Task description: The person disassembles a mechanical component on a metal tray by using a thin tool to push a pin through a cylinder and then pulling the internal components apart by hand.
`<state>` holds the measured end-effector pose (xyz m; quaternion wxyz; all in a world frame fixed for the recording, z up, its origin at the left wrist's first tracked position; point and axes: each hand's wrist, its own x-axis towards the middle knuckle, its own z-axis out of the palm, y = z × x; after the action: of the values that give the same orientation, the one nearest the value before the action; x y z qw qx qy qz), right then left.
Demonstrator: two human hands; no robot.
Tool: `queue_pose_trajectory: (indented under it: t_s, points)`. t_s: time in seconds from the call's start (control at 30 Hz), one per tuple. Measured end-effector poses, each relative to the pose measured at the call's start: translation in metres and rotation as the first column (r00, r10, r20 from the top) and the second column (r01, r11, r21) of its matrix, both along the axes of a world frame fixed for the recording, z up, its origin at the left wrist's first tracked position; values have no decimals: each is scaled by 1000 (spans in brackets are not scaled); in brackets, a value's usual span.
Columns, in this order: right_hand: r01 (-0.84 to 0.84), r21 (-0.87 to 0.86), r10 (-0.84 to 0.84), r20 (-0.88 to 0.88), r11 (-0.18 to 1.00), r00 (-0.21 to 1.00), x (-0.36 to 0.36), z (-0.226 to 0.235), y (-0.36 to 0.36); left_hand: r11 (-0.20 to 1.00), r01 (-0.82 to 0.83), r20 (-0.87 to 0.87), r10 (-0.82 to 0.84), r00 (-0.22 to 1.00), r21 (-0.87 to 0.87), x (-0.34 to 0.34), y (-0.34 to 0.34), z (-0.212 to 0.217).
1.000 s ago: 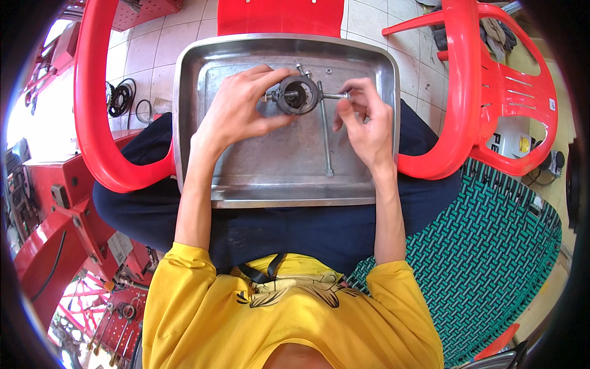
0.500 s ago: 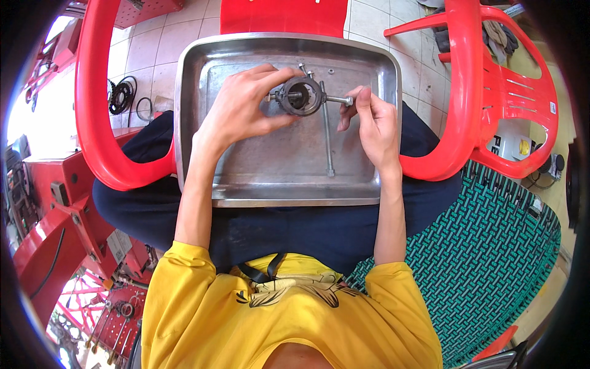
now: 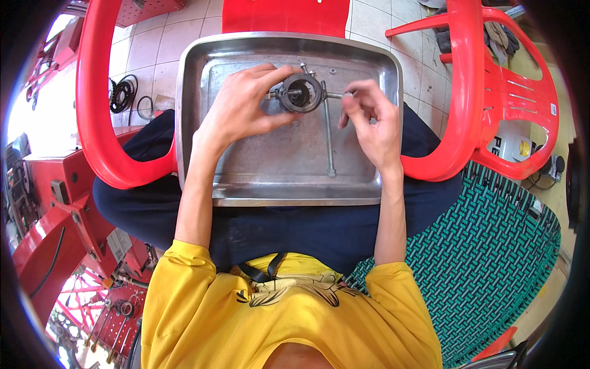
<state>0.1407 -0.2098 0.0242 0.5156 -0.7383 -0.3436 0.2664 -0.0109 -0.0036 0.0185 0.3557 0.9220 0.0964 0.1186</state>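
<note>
My left hand (image 3: 236, 101) grips a dark, round metal ring-shaped part (image 3: 318, 93) with a hollow middle, its thumb and fingers on opposite sides. Through the opening, the end of a screw shows. From the part's right side a bolt (image 3: 334, 95) sticks out, and my right hand (image 3: 373, 120) pinches its outer end with bent fingertips. Both hands are over a metal tray (image 3: 264, 169). A long bolt (image 3: 329, 141) lies in the tray below the part, its upper end partly hidden. Beyond the ring are a small bolt (image 3: 303, 67) and a nut (image 3: 332, 71).
The tray rests across my lap, between the red plastic arms (image 3: 92, 111) of a chair. Another red chair (image 3: 516, 92) and a green woven seat (image 3: 491, 258) are to the right. Red metal equipment (image 3: 55, 209) and a tool board (image 3: 120, 326) stand on the left.
My right hand's fingers have turned and closed over the bolt's outer end, covering its head. The left hand and the ring-shaped part have barely moved.
</note>
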Motion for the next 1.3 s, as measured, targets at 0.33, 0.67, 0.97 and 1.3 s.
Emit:
queue_pose_trajectory:
  t_s: [0.33,0.67,0.97,1.3]
  points:
    - [-82,-51,73,-159,995,985,1,-3,-3,1000,6,-1,-6,1000,23,-1,0,0]
    - [-32,-36,27,-128,999,991,-1,0,0,1000,-5,3,5,1000,25,0,-1,1]
    - [-35,-19,35,-15,999,999,-4,2,1,1000,-15,1,15,1000,6,0,-1,-1]
    - [-84,-20,83,-40,996,996,-5,9,4,1000,-18,28,18,999,2,0,-1,-1]
